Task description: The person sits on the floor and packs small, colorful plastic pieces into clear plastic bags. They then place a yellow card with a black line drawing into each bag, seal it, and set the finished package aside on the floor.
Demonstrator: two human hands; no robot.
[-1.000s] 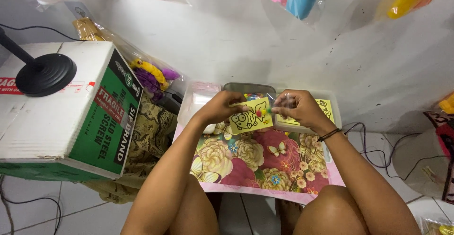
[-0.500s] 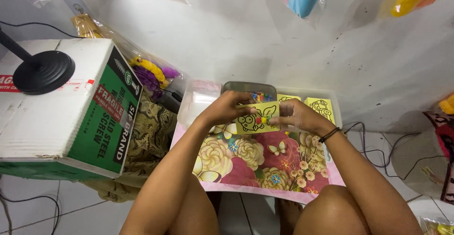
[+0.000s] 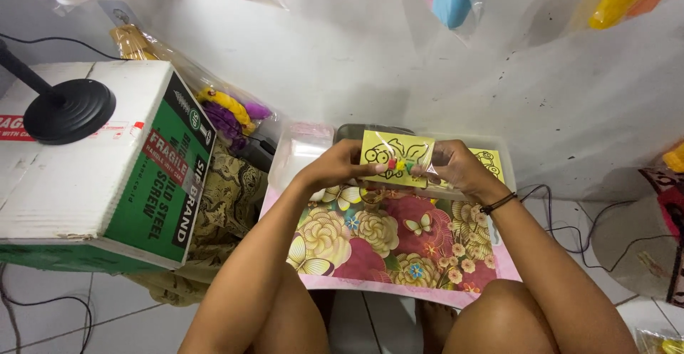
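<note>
Both my hands hold up a small yellow card [image 3: 395, 156] with a black line drawing, in a clear plastic sleeve with tiny coloured bits at its lower middle. My left hand [image 3: 340, 167] grips its left edge and my right hand [image 3: 456, 168] grips its right edge. The card is upright above a low table with a floral cloth [image 3: 385, 243]. Behind it stands a clear plastic box [image 3: 499, 156] with another yellow card [image 3: 490, 163] inside.
A large white and green cardboard box [image 3: 107, 168] with a black round stand base [image 3: 68, 110] on it sits at the left. Bagged toys [image 3: 228, 108] lie by the wall, and more bags hang above. Cables [image 3: 570, 233] trail at the right.
The card was lying tilted low over the cloth; both hands have raised it and turned it upright, facing me.
</note>
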